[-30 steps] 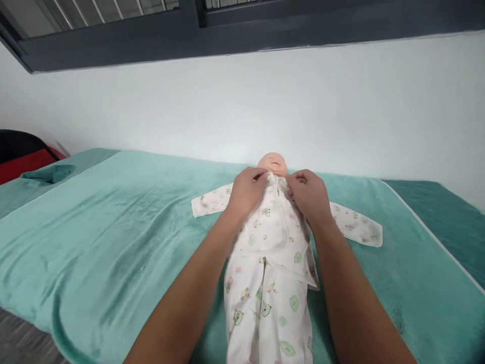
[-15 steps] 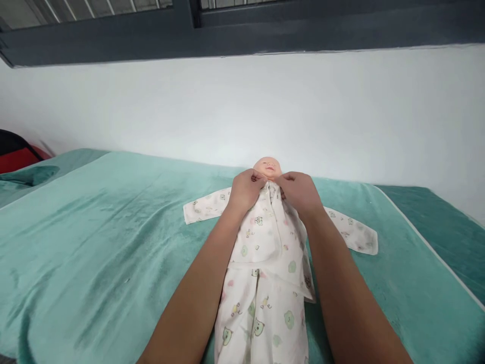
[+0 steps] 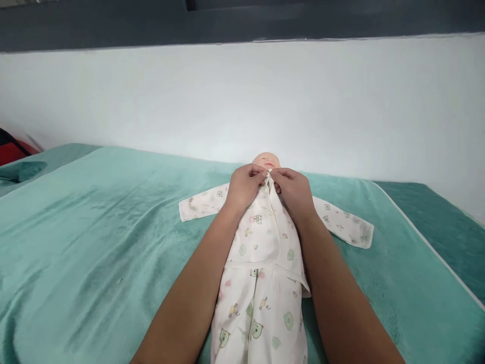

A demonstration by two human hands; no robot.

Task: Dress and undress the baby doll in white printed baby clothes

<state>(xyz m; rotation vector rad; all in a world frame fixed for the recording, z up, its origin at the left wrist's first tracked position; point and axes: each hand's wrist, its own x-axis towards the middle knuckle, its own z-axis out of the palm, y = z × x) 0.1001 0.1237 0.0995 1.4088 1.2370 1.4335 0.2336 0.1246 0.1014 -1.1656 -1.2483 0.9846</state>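
Note:
A baby doll (image 3: 267,161) lies on its back on a teal blanket (image 3: 94,227), head toward the wall. It wears a white printed shirt (image 3: 265,235) with both sleeves spread sideways, and matching white trousers (image 3: 261,318). My left hand (image 3: 243,187) pinches the left edge of the shirt's collar just under the doll's chin. My right hand (image 3: 293,191) pinches the right edge of the collar. The two hands meet at the neck opening, fingertips almost touching.
A white wall (image 3: 242,101) rises right behind the doll, with a dark window frame (image 3: 242,20) above. A darker teal cover (image 3: 435,212) shows at the right past the blanket's white edge. Something red and black (image 3: 11,149) sits at far left.
My two hands have come together at the doll's neck, drawing the shirt's two collar edges closed. The view has dropped slightly, showing less of the window.

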